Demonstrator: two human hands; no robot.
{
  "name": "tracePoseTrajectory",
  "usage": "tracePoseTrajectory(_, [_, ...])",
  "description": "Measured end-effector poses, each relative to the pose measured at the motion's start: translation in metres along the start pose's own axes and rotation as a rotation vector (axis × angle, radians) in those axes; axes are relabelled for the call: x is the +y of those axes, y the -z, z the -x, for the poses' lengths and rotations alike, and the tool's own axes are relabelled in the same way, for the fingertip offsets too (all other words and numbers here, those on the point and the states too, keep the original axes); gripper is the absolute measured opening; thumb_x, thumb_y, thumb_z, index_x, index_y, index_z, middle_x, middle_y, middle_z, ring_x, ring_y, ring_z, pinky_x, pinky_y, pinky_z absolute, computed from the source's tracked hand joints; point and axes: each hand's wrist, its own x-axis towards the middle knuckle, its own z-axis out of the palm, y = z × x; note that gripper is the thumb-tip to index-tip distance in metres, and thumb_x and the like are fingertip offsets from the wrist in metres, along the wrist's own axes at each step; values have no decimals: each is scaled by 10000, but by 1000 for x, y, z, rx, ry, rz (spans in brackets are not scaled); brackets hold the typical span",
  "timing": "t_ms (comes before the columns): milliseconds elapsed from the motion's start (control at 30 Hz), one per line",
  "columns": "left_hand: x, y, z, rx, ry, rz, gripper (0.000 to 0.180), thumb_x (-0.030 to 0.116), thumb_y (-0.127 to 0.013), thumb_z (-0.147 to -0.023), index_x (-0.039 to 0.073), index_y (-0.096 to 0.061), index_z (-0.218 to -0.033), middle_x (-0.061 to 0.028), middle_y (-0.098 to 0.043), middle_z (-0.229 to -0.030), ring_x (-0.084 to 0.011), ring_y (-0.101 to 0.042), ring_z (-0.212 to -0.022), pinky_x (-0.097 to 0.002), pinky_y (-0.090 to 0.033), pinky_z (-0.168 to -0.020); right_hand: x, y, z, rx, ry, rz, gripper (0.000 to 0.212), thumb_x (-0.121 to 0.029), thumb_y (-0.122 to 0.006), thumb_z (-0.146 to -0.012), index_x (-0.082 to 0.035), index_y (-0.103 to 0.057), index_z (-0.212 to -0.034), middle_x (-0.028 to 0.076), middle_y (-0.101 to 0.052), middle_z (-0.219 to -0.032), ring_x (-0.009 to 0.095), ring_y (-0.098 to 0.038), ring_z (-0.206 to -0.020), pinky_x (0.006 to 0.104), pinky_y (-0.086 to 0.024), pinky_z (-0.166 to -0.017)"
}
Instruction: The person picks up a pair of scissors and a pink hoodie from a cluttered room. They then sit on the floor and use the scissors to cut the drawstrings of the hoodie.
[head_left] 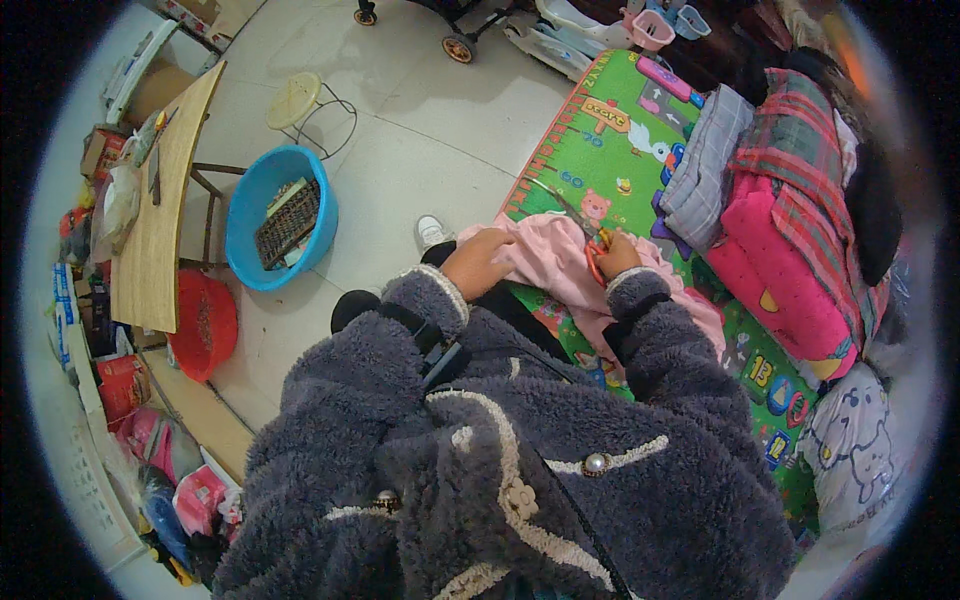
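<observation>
A soft pink cloth (546, 252) lies rumpled over the edge of a green printed play mat (560, 150) and across my lap. My left hand (480, 262) grips its left edge, the fingertips partly hidden in the folds. In my right hand (618, 258) is a pair of scissors (597, 244) with orange-red handles, the fingers closed round the loops. Their metal blades point away and to the left, above the cloth and mat. Whether the blades touch the cloth I cannot tell.
Folded grey checked bedding (708, 165) and a bright pink quilt (770, 270) are piled on the mat's right. Leftward on the floor stand a blue basin (332, 215) holding a dark woven item, a red basin (205, 320), a wooden table (165, 220) and a round stool (293, 100).
</observation>
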Motion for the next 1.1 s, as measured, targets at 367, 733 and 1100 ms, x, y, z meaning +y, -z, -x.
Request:
tracePoseTrajectory(367, [47,10,-8,-162,14,122,416,176,-611,-749,-15,-528,-1110,-163,-597,-990,-259,-575,-944,-359,-438,-824,-116,126,68,-123,123,-935,272,5,-678,-692,-43,-503,-896,24,-543,-777,117,-544,-691,240,-443,-595])
tracePoseTrajectory(733, [73,106,164,-228,255,411,234,210,-616,-812,-12,-556,-858,-59,-576,-718,-115,-537,-704,-260,-427,-615,-158,168,58,142,376,-885,195,-76,-653,-800,-31,-476,-869,44,-566,-756,116,-536,-624,246,-442,-566])
tracePoseTrajectory(1100, [-21,66,203,-282,298,-182,307,295,-587,-816,-5,-573,-880,-183,-593,-789,-282,-571,-708,-375,-433,-640,-104,6,89,-95,397,-240,216,-122,-622,-780,11,-536,-928,98,-554,-746,156,-523,-686,296,-449,-656])
